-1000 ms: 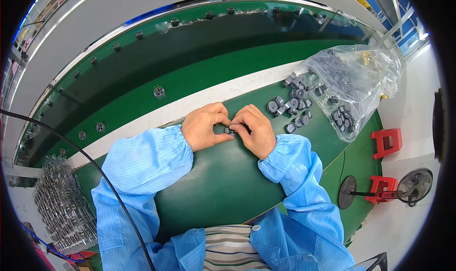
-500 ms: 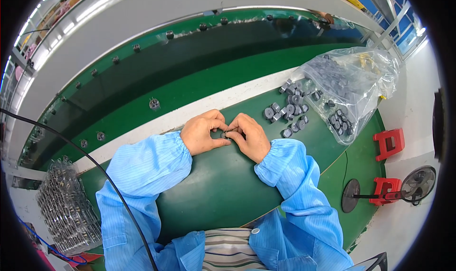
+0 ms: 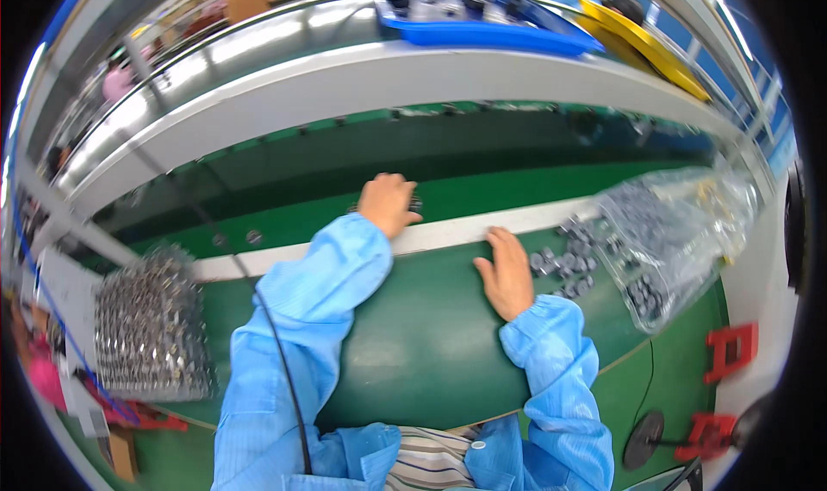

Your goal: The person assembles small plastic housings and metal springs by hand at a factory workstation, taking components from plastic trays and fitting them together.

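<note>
My left hand is stretched forward over the white rail onto the green conveyor belt. Its fingers are closed around a small dark round part that shows at the fingertips. My right hand lies flat on the green mat, holding nothing. Its fingertips are just left of a pile of small grey round parts. A clear plastic bag holding more such parts lies to the right of the pile.
A tray of several metal pieces sits at the left. A black cable crosses my left sleeve. Red clamps stand at the right edge. A blue bin rests on the shelf above the belt.
My hands have parted from the middle of the mat. The left one reached forward onto the belt with a part, and the right one moved toward the pile of parts.
</note>
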Demonstrator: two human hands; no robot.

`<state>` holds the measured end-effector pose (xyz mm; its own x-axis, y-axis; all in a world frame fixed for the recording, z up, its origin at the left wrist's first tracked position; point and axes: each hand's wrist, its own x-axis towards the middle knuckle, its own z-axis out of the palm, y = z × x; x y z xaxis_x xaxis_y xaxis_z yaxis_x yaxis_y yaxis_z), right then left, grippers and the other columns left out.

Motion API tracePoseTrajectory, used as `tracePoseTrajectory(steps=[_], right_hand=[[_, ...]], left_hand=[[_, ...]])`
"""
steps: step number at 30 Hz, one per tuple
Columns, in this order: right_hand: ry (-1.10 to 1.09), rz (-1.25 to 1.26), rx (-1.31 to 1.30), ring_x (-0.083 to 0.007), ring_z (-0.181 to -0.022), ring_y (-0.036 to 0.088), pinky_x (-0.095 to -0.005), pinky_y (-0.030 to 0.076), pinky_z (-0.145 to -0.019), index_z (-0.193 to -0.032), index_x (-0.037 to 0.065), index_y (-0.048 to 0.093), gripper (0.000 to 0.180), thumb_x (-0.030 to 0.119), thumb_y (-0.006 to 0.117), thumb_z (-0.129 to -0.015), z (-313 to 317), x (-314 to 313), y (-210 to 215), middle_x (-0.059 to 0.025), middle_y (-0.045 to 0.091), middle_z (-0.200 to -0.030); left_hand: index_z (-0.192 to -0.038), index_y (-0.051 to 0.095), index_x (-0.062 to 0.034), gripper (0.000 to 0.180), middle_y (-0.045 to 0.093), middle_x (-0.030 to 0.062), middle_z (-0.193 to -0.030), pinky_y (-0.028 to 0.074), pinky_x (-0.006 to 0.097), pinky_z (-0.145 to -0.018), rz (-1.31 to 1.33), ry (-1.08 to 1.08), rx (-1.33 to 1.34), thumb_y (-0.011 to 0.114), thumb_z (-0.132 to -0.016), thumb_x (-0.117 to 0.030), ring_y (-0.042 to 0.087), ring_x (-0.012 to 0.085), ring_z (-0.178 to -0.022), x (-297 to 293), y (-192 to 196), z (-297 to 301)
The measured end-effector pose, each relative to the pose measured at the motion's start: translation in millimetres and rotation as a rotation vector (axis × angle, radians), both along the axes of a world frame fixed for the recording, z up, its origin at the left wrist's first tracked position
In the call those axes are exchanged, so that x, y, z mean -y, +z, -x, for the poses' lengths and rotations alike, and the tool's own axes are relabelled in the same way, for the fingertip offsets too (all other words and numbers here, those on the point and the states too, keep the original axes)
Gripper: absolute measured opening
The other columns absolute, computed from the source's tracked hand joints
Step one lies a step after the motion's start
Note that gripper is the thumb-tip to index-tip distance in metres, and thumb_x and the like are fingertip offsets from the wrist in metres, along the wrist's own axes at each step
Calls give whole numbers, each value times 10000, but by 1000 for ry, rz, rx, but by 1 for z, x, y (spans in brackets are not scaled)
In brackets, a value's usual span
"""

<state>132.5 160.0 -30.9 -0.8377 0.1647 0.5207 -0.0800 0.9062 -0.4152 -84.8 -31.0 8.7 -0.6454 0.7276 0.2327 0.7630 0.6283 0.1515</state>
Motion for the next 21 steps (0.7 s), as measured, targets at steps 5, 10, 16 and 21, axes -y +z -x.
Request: tracePoseTrajectory(steps=[5, 10, 16, 21], right_hand=[[-92, -49, 13, -454, -1368, 483, -502, 380, -1169, -1330, -40, 551, 488, 93, 734, -898, 3, -38, -12, -264, 530, -1461], [-156, -55, 12, -446, -1426, 437, -495, 345, -1204, -1390, -45, 535, 451, 107, 658, -984, 2, -83, -34, -261, 501, -1508], [118, -136, -150, -434, -1375, 492, -496, 372, -1170, -1285, -13, 595, 403, -50, 667, -890, 5, -5, 4, -226, 551, -1456], [389, -113, -127, -413, -1321, 537, -468, 404, -1118, -1276, 17, 606, 415, -27, 686, -871, 16, 96, 46, -193, 589, -1410]], left_hand=[[-1263, 686, -115, 541, 670, 104, -1179, 471, 465, -928, 106, -95, -45, 839, -806, -362, 604, 322, -1172, 9, 59, -53], [-1215, 656, -83, 556, 661, 83, -1093, 473, 441, -885, 126, -222, -36, 837, -790, -392, 652, 297, -1042, 53, 107, -146], [-1211, 651, -68, 479, 645, 89, -1015, 507, 425, -821, 119, -250, 84, 789, -847, -348, 664, 272, -983, 188, 125, -227], [-1082, 718, -55, 331, 664, 141, -997, 545, 485, -823, 335, 349, -122, 736, -898, -329, 681, 325, -991, 326, 165, -210]])
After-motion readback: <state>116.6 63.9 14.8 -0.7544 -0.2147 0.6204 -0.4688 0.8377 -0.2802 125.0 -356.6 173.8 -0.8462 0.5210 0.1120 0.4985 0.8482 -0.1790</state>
